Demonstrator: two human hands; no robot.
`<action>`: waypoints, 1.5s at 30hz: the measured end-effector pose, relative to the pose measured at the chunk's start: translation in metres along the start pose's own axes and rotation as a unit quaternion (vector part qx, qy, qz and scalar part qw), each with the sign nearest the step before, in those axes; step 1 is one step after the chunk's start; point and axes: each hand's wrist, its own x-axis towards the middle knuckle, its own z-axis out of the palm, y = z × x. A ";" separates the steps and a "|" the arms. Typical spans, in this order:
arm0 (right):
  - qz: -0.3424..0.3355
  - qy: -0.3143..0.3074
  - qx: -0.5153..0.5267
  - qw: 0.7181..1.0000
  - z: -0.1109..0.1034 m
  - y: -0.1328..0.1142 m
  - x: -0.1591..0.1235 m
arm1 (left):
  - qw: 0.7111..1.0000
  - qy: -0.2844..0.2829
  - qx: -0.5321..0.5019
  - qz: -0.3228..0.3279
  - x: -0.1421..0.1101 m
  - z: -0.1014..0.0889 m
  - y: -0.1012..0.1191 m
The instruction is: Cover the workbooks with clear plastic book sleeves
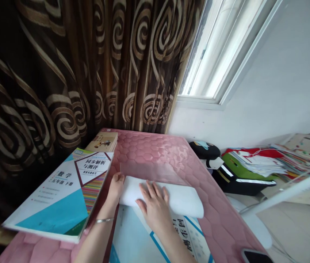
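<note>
A workbook with a blue and white printed cover lies on the pink quilted surface in front of me. A white sheet is folded over its far part. Beyond the fold, a clear plastic book cover spreads flat. My left hand is closed at the left end of the fold, fingers curled at the plastic's edge; the exact grip is partly hidden. My right hand rests flat on the white sheet, fingers spread, with nothing held in it.
To the left lies a stack of maths workbooks, with smaller tan books behind. A phone sits at the near right edge. Beyond the right edge are a black and green box, papers and a white bar. A patterned curtain hangs behind.
</note>
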 end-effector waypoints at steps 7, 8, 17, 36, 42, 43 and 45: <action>0.000 -0.030 0.008 1.000 0.009 -0.003 -0.006 | 0.995 -0.077 -0.048 -0.047 -0.001 -0.010 -0.011; 0.000 -0.030 0.007 1.000 0.009 -0.003 -0.005 | 0.994 -0.084 -0.055 -0.050 -0.001 -0.010 -0.010; -0.021 -0.021 0.005 1.000 0.009 -0.004 -0.005 | 0.991 -0.100 -0.076 -0.054 -0.007 -0.014 -0.002; -0.020 -0.050 0.022 0.998 0.007 -0.005 -0.005 | 0.990 -0.135 -0.008 0.033 -0.014 -0.009 0.001; -0.002 -0.087 0.036 0.995 0.007 -0.007 -0.005 | 0.990 -0.099 0.085 0.054 -0.015 -0.006 0.001; 0.000 -0.099 0.045 0.994 0.007 -0.006 -0.005 | 0.989 -0.091 0.108 0.047 -0.015 -0.006 0.000; 0.003 -0.122 0.067 0.990 0.006 -0.002 -0.003 | 0.987 -0.078 0.139 0.034 -0.013 -0.005 -0.002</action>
